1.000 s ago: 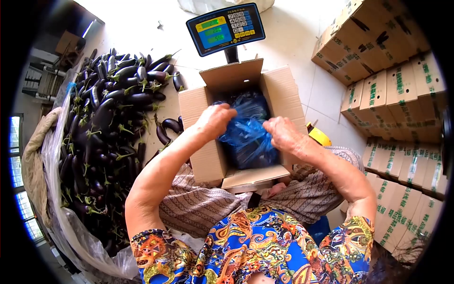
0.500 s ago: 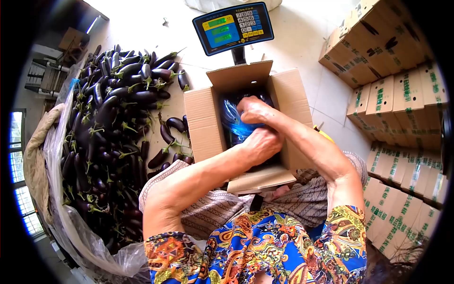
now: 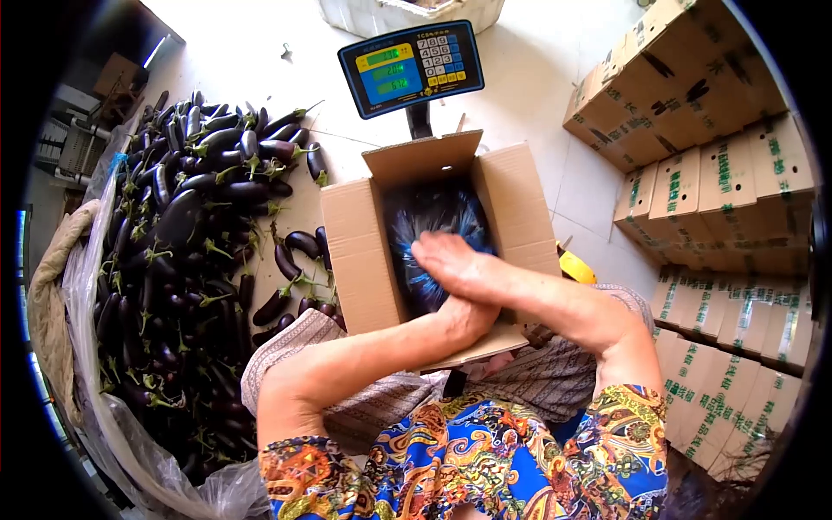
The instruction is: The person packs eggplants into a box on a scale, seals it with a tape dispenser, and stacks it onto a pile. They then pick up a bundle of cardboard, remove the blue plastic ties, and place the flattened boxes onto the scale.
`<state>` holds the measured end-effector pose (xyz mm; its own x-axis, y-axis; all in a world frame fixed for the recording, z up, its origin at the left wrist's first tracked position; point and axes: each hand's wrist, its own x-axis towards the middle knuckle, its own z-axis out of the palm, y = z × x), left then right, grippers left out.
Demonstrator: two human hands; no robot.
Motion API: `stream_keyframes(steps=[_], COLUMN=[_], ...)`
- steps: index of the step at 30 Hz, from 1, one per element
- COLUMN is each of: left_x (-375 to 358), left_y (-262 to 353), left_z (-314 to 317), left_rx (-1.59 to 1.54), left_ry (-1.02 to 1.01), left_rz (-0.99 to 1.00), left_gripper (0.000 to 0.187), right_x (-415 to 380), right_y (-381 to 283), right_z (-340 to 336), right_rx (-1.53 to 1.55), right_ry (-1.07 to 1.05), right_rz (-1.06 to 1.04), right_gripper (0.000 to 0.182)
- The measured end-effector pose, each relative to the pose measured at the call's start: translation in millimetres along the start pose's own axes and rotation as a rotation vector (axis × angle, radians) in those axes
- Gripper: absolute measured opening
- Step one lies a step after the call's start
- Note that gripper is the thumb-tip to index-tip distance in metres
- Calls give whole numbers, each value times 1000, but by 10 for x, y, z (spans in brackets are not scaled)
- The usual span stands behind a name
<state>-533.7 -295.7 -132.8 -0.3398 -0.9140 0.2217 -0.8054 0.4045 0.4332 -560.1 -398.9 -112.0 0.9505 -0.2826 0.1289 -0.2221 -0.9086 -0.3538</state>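
An open cardboard box [image 3: 355, 234] stands in front of me, its flaps up. Inside it a blue plastic bag [image 3: 433, 212] covers dark eggplants. My right hand [image 3: 451, 260] lies flat on the bag with its fingers stretched out toward the left. My left hand [image 3: 468, 316] sits at the box's near edge, crossed under my right wrist and mostly hidden by it. I cannot tell what it grips.
A large heap of purple eggplants [image 3: 191, 225] lies on a plastic sheet [image 3: 95, 407] to the left. Behind the box stands a digital scale display [image 3: 407, 65]. Stacked printed cartons [image 3: 711, 191] fill the right side. A yellow object [image 3: 576, 269] pokes out beside the box.
My hands held the blue bag's edges apart, then came together and crossed. The bag now lies down over the eggplants, with my right hand flat on it.
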Motion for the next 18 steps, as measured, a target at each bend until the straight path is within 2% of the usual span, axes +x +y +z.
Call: stream_keyframes(steps=[2, 3, 6, 7, 8, 9, 10, 12, 14, 15, 18], left_x=[-1, -18, 537, 603, 664, 717, 743, 816, 836, 886, 1005], left_y=[177, 238, 369, 190, 20, -142, -306, -453, -553, -546, -605], left_z=[-621, -855, -1951, -2029, -2087, -2000, -1837, -1529, -1168, -1049, -836], left_rx=[-90, 112, 227, 97, -31, -32, -35, 1, -81, -16, 140], left_ry=[-263, -373, -988, -808, -621, -431, -240, -389, -586, -624, -682], left_rz=[140, 248, 176, 71, -31, -45, -62, -23, 17, 28, 19], left_gripper=[41, 35, 31, 29, 28, 30, 33, 38, 35, 34, 32], right_x=[60, 39, -46, -49, -65, -91, -116, -166, -251, -240, -276], right_y=[-166, -164, -180, -220, -251, -298, -293, -278, -331, -466, -469], right_z=[-42, -18, -67, -177, -143, -44, 59, 266, 330, 572, 185], right_rx=[-157, -253, -348, -196, -92, 10, 71, 189, 4, -694, -573], right_ry=[-192, -195, -230, -293, -125, 40, -3, -85, -278, -354, -308], right_rz=[123, 49, -18, 13, 8, 0, 23, 77, 65, 25, -155], right_gripper=[18, 18, 18, 20, 25, 30, 30, 29, 28, 25, 20])
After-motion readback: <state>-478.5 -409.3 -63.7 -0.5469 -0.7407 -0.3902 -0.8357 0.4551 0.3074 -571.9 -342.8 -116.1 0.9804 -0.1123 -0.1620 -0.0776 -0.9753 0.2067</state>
